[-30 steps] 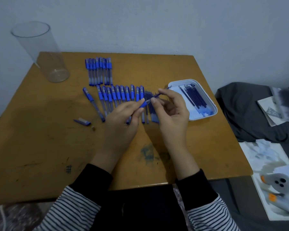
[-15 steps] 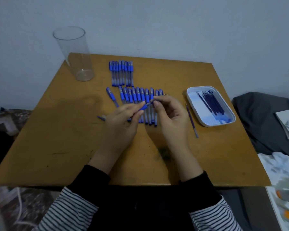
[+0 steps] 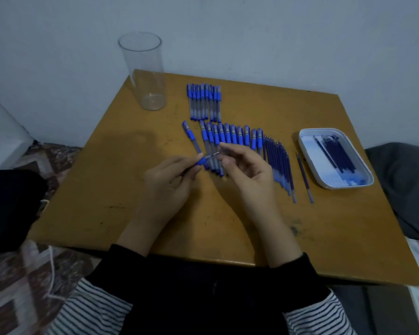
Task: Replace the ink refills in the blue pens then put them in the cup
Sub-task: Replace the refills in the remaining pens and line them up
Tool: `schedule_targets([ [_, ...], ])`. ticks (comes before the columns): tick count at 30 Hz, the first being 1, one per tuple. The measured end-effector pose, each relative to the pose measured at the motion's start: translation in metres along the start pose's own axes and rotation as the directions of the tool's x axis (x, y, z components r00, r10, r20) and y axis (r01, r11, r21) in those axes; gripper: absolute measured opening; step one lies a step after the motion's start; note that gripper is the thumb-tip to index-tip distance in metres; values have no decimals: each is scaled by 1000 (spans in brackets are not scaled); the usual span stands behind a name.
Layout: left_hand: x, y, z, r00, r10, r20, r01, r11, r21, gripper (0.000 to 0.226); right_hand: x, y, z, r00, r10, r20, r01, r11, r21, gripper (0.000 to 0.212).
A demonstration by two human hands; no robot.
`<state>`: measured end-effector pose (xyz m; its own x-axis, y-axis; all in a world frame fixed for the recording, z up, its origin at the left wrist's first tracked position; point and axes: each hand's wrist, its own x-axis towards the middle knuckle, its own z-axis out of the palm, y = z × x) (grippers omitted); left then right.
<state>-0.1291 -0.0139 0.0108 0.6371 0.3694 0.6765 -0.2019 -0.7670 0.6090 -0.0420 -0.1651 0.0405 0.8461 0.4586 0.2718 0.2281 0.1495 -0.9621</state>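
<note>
A blue pen (image 3: 203,161) is gripped in the left hand (image 3: 169,182) just above the centre of the table (image 3: 107,189), with thumb and fingers clamped round its shaft; its thin tip is pointed toward two o'clock, at the right hand (image 3: 248,180); that hand's forefinger and thumb are curled near the tip with a small gap between them, and whether the tip is actually pinched cannot be told; a row of capped pens (image 3: 230,136) is laid side by side at twelve o'clock of the hands, partly hidden behind them; a smaller bundle of pens (image 3: 205,101) is set farther off, also at twelve; a clear cup (image 3: 143,73) is stood upright at the table's eleven o'clock corner; loose refills (image 3: 279,163) are packed together at three o'clock of the right hand; a single refill (image 3: 304,177) is laid just beyond them, apart; a white tray (image 3: 309,147) holding more dark refills (image 3: 336,155) is placed at the table's three o'clock edge.
</note>
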Motion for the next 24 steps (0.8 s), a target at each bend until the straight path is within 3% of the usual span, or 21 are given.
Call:
schedule_targets([
  [3,-6,-9,-13,1000,-18,-21,18,1000,11,24,-4,5,11,989,120,-81,-116,992,53,25],
  [9,-15,-16,-36,999,-51,17,49,996,73,24,-10,14,28,978,205,-32,-207,967,-149,23],
  [13,-19,-19,-43,999,-48,22,45,994,104,24,-13,25,40,980,198,-17,-194,933,-303,17],
  [17,-22,-20,-46,997,-71,40,66,992,108,25,-16,28,49,996,88,-25,-89,877,-471,14],
  [24,-23,-18,-47,995,-82,54,75,990,119,26,-11,31,55,998,39,-53,-63,810,-582,11],
])
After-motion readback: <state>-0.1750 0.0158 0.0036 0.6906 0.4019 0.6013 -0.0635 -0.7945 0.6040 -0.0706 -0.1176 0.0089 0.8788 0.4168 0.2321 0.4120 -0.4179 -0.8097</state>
